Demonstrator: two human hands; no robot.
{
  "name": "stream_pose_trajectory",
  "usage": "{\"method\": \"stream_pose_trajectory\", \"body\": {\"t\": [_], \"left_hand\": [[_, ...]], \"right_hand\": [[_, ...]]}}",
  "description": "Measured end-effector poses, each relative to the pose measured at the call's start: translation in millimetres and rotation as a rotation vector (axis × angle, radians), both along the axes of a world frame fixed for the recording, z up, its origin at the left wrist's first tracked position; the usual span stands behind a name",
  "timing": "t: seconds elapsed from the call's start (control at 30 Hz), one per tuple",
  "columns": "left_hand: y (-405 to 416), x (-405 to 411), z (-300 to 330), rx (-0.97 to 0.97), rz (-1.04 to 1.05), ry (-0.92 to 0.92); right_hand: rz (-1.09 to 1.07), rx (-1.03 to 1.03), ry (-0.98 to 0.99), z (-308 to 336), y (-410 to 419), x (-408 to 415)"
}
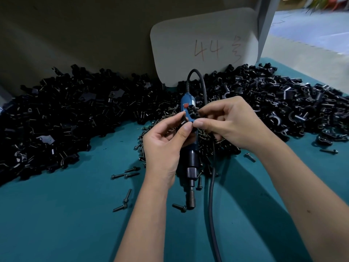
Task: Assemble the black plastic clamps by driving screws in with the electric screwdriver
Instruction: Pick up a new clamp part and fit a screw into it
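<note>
- Left hand point(166, 140): thumb and fingers curled, pinching a small black clamp part point(184, 121) at the fingertips.
- Right hand point(232, 123): thumb and forefinger pinching a second black clamp piece point(194, 110), tips touching the left hand's; remaining fingers curled under.
- Electric screwdriver point(190, 157): lying flat on the teal work surface point(75, 214) directly beneath both hands, blue body away from the wrists, dark bit end pointing back between the forearms. Held by neither hand.
- Power cord point(211, 205): running along the inside of the right forearm, looping up beyond the fingertips.
- Loose screws point(130, 170): scattered just outside the left wrist, heaped under the palms.
- Black clamp parts point(56, 114): piled outward of the left hand; second pile point(283, 95) beyond and outward of the right hand.
- Pale card marked "44" point(204, 46): propped upright beyond the fingertips against a grey back panel point(75, 35).
- Light floor point(311, 35) visible far beyond the right hand.
</note>
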State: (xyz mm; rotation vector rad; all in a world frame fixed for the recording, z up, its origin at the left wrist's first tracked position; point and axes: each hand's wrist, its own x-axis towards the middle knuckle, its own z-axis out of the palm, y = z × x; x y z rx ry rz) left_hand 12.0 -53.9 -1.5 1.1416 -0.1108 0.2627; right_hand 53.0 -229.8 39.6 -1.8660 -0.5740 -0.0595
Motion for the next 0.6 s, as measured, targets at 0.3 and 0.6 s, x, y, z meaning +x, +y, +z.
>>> {"method": "stream_pose_trajectory", "body": {"t": [0.3, 0.6], "left_hand": [[4, -2, 3, -0.004, -0.077, 0.044], [-1, -3, 6, -0.009, -0.047, 0.088]], "right_hand": [[0.021, -0.252, -0.137, 16, -6, -3], [0.011, -0.296, 0.041, 25, -14, -6]]}}
